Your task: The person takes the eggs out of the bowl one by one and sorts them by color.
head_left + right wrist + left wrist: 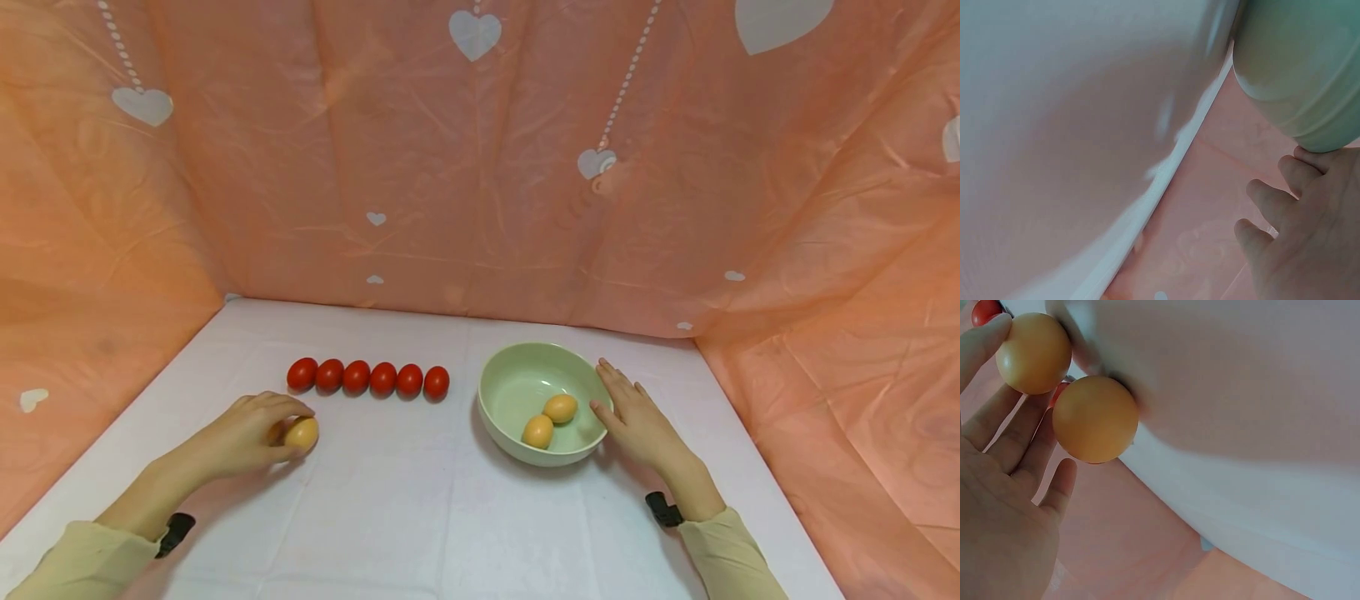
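Note:
My left hand [251,433] pinches a yellow egg [302,434] between thumb and fingers, low over the white table. In the left wrist view that yellow egg [1034,354] has the thumb against it. A second yellow egg [1095,419] sits beside it, nearer the wrist; the head view mostly hides it behind the hand. My right hand [641,421] rests at the right side of a pale green bowl [517,375], fingers extended along its outside and thumb at the rim. Inside the bowl lie two yellow eggs [560,408]. The right wrist view shows the fingers [1272,200] spread beside the bowl's outer wall [1304,69].
Several red eggs [382,379] stand in a row beyond the left hand, left of the bowl. White cloth covers the table [390,517]. An orange curtain [465,208] with white hearts hangs around the back and sides.

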